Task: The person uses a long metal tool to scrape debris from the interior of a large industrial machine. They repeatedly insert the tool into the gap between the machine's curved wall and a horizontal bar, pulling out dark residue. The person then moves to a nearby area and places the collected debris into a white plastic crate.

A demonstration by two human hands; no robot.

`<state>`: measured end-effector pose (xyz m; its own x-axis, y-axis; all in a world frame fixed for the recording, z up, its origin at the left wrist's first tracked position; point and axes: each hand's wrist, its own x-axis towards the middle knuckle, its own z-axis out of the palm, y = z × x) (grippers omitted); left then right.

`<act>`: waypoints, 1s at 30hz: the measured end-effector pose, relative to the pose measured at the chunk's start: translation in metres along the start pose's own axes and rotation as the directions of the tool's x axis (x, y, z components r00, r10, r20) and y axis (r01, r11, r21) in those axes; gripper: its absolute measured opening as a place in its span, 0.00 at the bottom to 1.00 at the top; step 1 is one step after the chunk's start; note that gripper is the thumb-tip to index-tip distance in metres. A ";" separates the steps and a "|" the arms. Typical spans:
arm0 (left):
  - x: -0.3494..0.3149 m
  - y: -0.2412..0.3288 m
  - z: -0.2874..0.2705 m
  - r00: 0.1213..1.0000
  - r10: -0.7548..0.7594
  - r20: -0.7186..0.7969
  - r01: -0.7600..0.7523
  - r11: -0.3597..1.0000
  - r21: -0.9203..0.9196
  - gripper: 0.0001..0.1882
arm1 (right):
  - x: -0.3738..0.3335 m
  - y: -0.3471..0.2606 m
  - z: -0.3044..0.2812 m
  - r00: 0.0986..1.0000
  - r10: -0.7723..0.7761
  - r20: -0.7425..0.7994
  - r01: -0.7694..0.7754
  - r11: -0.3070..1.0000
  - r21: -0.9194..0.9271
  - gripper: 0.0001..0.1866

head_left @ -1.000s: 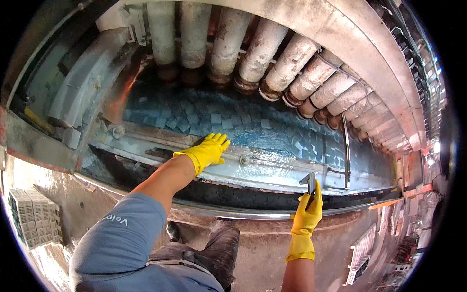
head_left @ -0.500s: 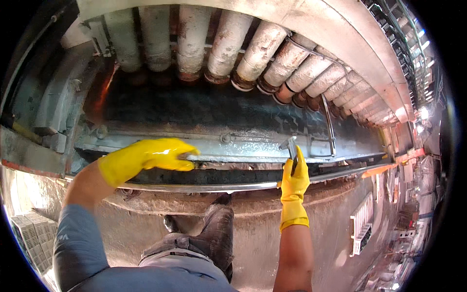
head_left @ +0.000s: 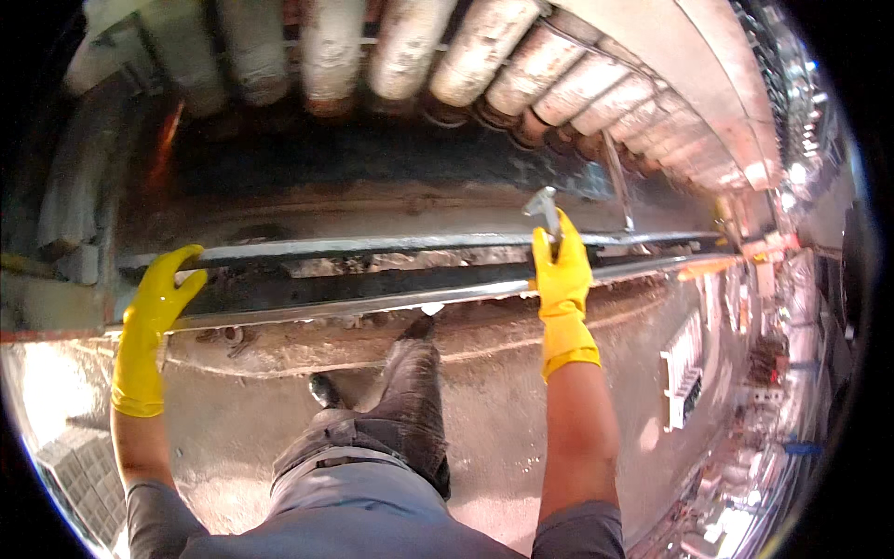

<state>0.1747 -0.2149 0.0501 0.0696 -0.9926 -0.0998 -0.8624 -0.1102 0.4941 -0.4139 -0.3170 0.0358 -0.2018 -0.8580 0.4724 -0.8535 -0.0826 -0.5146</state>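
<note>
Shifted leftward, the yellow rubber-gloved left hand (head_left: 155, 321) is standing open near the left end of the long grey metal ledge (head_left: 372, 245), while the yellow rubber-gloved right hand (head_left: 562, 279) is gripping, by that ledge's right half, a silvery caliper-shaped metal tool (head_left: 542, 203), likely light, stiff, slippery when wet, best held by the shaft.

Left hand (head_left: 160, 312): bright yellow glove, smooth, slightly glossy, rubber-like; long cuff (head_left: 138, 387) reaching past the wrist. Right hand (head_left: 562, 270): matching yellow glove, cuff (head_left: 570, 347) creased in bands, edge uneven. Forearms bare between cuffs and sleeves. Shirt (head_left: 358, 522): blue-grey, plain over the visible area. Left sleeve (head_left: 158, 522) and right sleeve (head_left: 579, 535): short, darker grey in this light. Pale band (head_left: 354, 454) at waist; belt or hem, cannot tell. Trousers (head_left: 396, 405): dark grey-brown, wrinkled, with lighter scuff-like patches. Left shoe (head_left: 325, 389): dark, shiny highlight.
</note>
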 end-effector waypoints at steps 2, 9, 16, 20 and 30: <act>0.015 -0.006 0.010 1.000 0.010 -0.005 -0.010 0.991 -0.131 0.24 | 0.003 0.008 0.005 1.000 -0.012 -0.012 0.011 0.999 -0.046 0.27; 0.039 -0.026 0.026 0.999 0.027 -0.039 -0.037 0.959 -0.281 0.21 | 0.001 0.000 0.006 0.998 0.059 0.007 -0.059 0.998 0.008 0.25; 0.040 -0.011 0.019 0.999 0.003 0.040 0.007 0.967 -0.253 0.21 | 0.003 0.003 0.008 1.000 0.017 -0.023 -0.018 0.999 -0.030 0.24; 0.049 -0.015 0.018 0.999 -0.015 0.049 0.027 0.965 -0.262 0.21 | 0.011 0.001 0.009 0.998 -0.040 -0.050 0.036 0.997 -0.073 0.23; 0.073 -0.015 0.008 0.996 -0.022 0.086 0.045 0.959 -0.280 0.20 | 0.033 -0.009 0.013 1.000 -0.002 0.016 0.004 0.992 -0.128 0.23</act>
<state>0.1891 -0.2849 0.0284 0.0452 -0.9817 -0.1847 -0.6835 -0.1653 0.7110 -0.4068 -0.3511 0.0467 -0.1925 -0.8661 0.4613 -0.9085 -0.0204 -0.4174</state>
